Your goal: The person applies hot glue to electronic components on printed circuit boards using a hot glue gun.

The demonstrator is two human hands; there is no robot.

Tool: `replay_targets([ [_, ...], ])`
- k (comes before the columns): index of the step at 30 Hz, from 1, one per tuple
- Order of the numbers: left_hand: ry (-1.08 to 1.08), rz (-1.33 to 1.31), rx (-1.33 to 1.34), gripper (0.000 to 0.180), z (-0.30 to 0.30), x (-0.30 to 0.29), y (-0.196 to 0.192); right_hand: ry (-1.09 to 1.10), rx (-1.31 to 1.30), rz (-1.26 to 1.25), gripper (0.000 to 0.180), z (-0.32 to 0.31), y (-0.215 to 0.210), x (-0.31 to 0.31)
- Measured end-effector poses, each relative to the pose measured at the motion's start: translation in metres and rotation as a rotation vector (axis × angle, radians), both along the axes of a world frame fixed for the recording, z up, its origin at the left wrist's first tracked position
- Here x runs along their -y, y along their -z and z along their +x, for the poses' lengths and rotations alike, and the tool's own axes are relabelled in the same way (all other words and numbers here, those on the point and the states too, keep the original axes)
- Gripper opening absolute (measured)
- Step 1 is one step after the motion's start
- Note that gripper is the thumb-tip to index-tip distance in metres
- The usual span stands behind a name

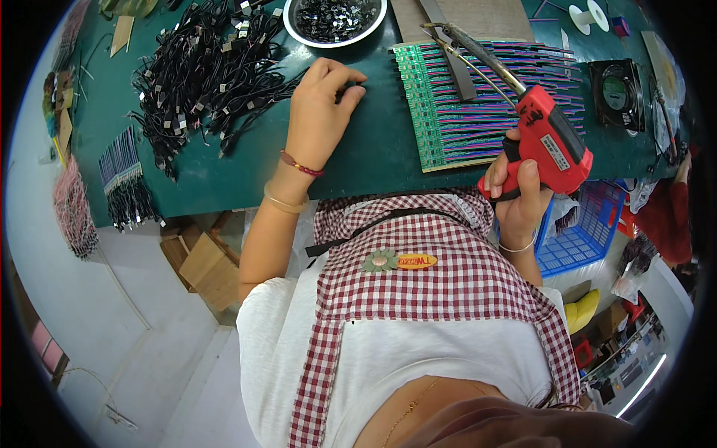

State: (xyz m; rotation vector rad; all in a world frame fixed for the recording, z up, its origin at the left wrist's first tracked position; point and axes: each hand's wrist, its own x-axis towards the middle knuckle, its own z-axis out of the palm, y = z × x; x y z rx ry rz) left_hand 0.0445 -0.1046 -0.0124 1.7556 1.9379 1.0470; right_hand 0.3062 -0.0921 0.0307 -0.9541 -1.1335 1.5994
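Observation:
My right hand point(517, 193) grips the handle of a red soldering gun point(549, 142), whose long metal tip reaches up over a green panel of circuit boards point(478, 119). My left hand point(321, 104) rests on the green table mat point(373, 149), fingers curled, pinching something small and dark next to a pile of black wires point(209, 75). Whether it is one of those wires I cannot tell. Red and pale bracelets sit on the left wrist.
A white bowl of small dark parts point(334, 19) stands at the back. A black fan point(617, 93) and a white spool point(588, 15) sit at the right. A blue basket point(586, 231) hangs below the table edge. Wire bundles point(123, 179) lie at left.

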Motion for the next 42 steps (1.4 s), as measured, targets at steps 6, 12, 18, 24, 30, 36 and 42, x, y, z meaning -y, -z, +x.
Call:
replay_targets([
  [6,-0.116,-0.141,0.254,0.011,-0.009,0.003,0.0,0.004,0.019,-0.004,0.043,-0.002,-0.003,0.001],
  [12,-0.081,-0.105,0.162,0.01,-0.007,0.012,-0.003,-0.03,0.019,0.016,0.044,-0.005,-0.003,0.002],
  [18,-0.096,-0.286,0.828,0.009,0.011,0.026,-0.022,-0.062,0.085,-0.019,0.038,-0.001,-0.004,0.003],
  [24,0.1,-0.494,1.29,0.008,0.06,0.037,-0.049,-0.257,0.241,0.133,0.044,-0.025,-0.006,0.006],
  [30,0.066,-0.463,1.101,0.011,0.081,0.046,-0.054,-0.212,0.416,0.166,0.034,-0.019,0.002,0.01],
  [36,0.162,-0.189,0.542,0.008,0.083,0.046,-0.05,-0.17,0.503,0.196,0.035,-0.021,-0.001,0.013],
  [42,0.122,-0.58,0.977,0.009,0.067,0.038,-0.049,-0.177,0.226,0.045,0.021,-0.026,-0.003,0.013],
])
